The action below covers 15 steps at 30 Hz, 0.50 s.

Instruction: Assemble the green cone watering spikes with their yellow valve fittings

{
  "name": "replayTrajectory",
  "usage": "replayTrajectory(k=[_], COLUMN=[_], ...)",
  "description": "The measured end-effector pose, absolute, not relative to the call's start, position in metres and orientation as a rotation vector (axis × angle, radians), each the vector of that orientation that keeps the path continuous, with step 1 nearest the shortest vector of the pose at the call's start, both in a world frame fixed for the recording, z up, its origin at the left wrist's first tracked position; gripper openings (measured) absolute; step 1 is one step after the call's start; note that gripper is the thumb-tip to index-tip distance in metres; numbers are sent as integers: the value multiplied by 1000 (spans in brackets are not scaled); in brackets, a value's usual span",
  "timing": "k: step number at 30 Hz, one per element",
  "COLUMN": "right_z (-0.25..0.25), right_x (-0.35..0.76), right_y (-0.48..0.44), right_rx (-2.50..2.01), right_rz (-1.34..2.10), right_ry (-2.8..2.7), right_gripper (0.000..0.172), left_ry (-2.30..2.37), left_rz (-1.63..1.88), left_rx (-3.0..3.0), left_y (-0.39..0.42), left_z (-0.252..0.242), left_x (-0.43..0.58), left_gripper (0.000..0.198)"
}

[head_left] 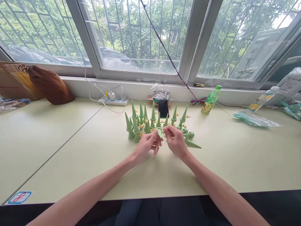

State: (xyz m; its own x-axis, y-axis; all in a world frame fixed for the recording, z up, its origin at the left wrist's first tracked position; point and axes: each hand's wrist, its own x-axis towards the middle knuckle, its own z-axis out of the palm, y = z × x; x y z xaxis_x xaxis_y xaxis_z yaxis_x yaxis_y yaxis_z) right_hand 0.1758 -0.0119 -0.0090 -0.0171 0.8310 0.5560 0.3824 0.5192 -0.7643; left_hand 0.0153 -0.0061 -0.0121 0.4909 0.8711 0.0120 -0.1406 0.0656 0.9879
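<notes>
My left hand (146, 145) pinches a green plant watering spike (160, 133) between thumb and finger, its tip pointing down toward me. Close beside it, my right hand (176, 141) is closed in a pinch at the spike's upper end; what its fingertips hold is hidden. Behind both hands several more green watering spikes (136, 130) stand upright on the table with their points up, many with a small yellow valve (141, 126) at the side. To the right of my right hand, a few green spikes (194, 144) lie on their sides.
A black phone (163, 109) lies behind the spikes on the pale table (94, 150). Further back are a white power strip (115, 101) and crumpled clear plastic (160, 91). A green bottle (211, 99), plastic bags (255, 119) and a clear bottle (263, 99) are at right, a brown pouch (50, 84) at left.
</notes>
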Motion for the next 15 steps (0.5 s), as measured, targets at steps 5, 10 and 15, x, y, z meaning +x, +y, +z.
replayTrajectory(k=[5, 10, 15], right_z=[-11, -9, -8], right_x=[176, 176, 176], right_y=[-12, -12, -12], right_rx=[-1058, -1066, -1078], right_rz=[564, 610, 629], right_ry=[-1598, -1588, -1597], right_gripper=[33, 38, 40], left_ry=[744, 789, 841], left_rz=[863, 901, 958], left_rx=[1324, 1514, 1675], left_y=[-6, -7, -7], left_z=[-11, -10, -8], left_x=[13, 10, 10], left_gripper=[46, 38, 34])
